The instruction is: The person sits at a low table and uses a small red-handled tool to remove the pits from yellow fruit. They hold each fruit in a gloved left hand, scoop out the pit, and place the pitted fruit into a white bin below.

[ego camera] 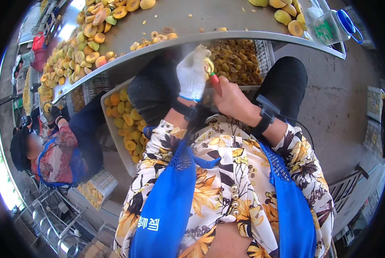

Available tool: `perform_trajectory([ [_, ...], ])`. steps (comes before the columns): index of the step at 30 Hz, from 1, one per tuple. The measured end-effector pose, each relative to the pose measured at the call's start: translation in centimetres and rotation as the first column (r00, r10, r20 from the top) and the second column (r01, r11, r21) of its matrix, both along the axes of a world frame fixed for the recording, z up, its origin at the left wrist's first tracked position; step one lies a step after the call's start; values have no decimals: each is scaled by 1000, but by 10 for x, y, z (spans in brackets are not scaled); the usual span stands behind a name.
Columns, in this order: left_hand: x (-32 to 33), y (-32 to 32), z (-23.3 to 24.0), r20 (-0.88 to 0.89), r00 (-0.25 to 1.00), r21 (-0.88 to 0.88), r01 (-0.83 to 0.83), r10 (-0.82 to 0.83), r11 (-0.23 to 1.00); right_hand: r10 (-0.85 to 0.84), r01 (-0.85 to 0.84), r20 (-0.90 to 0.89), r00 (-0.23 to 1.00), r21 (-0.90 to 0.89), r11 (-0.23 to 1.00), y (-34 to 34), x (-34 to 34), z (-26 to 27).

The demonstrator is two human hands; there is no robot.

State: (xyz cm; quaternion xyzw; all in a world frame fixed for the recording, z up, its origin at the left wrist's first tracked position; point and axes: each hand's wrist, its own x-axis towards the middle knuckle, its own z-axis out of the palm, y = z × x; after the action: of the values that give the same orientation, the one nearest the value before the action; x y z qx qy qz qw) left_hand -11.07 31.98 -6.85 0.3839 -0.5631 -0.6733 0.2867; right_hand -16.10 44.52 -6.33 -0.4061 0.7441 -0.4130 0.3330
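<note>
My left hand [192, 75], in a white knit glove, holds a halved yellow fruit [208, 65] just past the metal table's near edge. In my bare right hand [232, 98] is the red handle of a small pitting tool [215, 82]; its metal end meets the fruit and is partly hidden. Beneath and beyond my hands, a crate holds many small brown-yellow pieces [236, 61], perhaps pits or cut fruit. Halved yellow and orange fruit [91, 30] lie heaped on the table's left, with more fruit [287, 14] at its right.
The table's metal rim [260, 34] runs across in front of me. A pale tub [113, 129] of fruit halves stands by my left leg. A clear jar with a blue lid [329, 27] is on the table's right corner. A co-worker [55, 151] sits at the left.
</note>
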Motion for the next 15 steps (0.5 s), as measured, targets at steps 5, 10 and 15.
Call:
perform_trajectory([
  [5,2,5,-3,4,999,-426,44,-47,904,-202,179,327,923,100,979,-5,20,13],
  [10,3,-20,8,-265,960,560,232,-94,795,-146,152,167,975,-26,988,-5,19,25],
  [15,8,-36,5,-437,871,553,456,-224,697,44,-38,-109,993,53,998,-10,4,19],
])
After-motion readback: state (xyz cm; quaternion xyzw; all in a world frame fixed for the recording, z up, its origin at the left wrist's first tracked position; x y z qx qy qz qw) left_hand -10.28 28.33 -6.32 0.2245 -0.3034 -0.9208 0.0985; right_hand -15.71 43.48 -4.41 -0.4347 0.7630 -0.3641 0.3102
